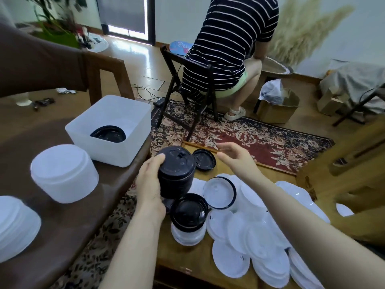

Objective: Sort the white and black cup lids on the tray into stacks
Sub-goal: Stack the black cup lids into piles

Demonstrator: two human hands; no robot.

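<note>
My left hand (150,180) grips a tall stack of black lids (176,171), held above the wooden tray (193,265). My right hand (234,158) hovers just right of the stack with relaxed fingers, holding nothing. A single black lid (203,159) lies at the tray's far end. Below the held stack, black lids (189,211) sit on top of a short white stack (187,236). Beside them a white lid (219,192) lies tilted over a black one. Many loose white lids (250,243) cover the right of the tray.
A white plastic bin (133,130) holding a black lid (108,133) stands on the brown table (62,226), with white lid stacks (64,174) at its left. A person sits on a black folding chair (187,90) beyond, on a patterned rug (260,140).
</note>
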